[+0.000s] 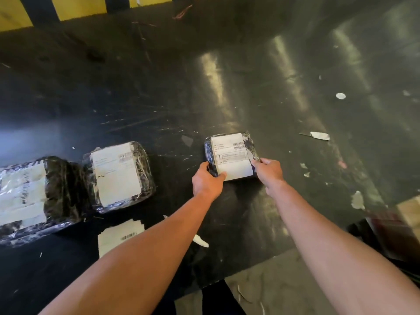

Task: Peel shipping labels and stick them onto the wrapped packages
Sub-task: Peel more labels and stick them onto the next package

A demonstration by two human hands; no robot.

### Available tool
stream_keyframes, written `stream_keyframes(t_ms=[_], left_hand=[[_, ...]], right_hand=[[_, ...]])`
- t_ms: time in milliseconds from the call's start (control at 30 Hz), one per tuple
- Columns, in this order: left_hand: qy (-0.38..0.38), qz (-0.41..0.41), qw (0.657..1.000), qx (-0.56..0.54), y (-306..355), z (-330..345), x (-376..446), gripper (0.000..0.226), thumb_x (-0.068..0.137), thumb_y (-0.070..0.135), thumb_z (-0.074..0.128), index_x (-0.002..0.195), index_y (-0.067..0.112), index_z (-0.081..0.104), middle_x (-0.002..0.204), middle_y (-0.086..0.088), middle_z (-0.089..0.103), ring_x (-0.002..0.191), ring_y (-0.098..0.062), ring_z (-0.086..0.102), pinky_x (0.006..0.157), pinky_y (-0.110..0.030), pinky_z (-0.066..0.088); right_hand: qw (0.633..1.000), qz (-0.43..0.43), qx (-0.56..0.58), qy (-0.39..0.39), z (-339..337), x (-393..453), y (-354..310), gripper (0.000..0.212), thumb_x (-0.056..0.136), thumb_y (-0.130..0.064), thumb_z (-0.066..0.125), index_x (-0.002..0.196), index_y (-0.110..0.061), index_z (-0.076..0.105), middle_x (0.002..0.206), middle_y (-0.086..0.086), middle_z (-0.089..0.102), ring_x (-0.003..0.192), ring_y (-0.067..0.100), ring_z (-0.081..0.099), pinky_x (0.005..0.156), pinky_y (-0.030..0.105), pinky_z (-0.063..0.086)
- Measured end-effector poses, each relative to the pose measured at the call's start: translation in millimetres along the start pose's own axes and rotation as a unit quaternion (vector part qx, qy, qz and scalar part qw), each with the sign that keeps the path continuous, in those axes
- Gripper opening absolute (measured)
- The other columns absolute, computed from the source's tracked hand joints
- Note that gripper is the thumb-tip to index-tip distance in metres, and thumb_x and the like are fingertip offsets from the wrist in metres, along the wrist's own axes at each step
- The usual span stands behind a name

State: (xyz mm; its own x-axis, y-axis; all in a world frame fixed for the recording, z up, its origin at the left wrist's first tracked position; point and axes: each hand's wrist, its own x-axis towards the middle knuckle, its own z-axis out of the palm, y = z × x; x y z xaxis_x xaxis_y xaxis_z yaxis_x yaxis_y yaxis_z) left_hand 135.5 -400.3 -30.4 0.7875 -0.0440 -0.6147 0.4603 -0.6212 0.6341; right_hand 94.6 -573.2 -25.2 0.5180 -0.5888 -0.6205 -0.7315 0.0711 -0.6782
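Note:
A small package (pixel 248 144) wrapped in black plastic lies on the dark table (pixel 250 92), with a white shipping label (pixel 230 155) on its top. My left hand (pixel 208 179) grips its near left corner, thumb on the label's lower edge. My right hand (pixel 269 170) grips its near right corner, fingers curled over the edge. Two more wrapped packages lie at the left: a middle package (pixel 120 176) and a larger package (pixel 34 196) at the frame edge, each with a white label on top.
A loose sheet of labels (pixel 116 235) lies near the table's front edge, partly under my left forearm. Paper scraps (pixel 320 135) are scattered on the right side. A cardboard box (pixel 409 212) stands at the right edge. Grey floor shows below.

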Motion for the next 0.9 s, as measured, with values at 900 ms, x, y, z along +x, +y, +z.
stream_keyframes(t_ms=[900], left_hand=[[0.181,-0.131,0.974,-0.049,-270,-212,-139,0.022,0.096,0.031,0.075,0.114,0.022,0.069,0.094,0.008,0.072,0.083,-0.005,0.067,0.077,-0.031,0.058]], right_hand=[[0.934,-0.178,-0.244,-0.190,186,-205,102,0.023,0.088,-0.036,0.082,0.101,-0.021,0.069,0.082,-0.010,0.069,0.074,0.004,0.064,0.070,0.027,0.052]])
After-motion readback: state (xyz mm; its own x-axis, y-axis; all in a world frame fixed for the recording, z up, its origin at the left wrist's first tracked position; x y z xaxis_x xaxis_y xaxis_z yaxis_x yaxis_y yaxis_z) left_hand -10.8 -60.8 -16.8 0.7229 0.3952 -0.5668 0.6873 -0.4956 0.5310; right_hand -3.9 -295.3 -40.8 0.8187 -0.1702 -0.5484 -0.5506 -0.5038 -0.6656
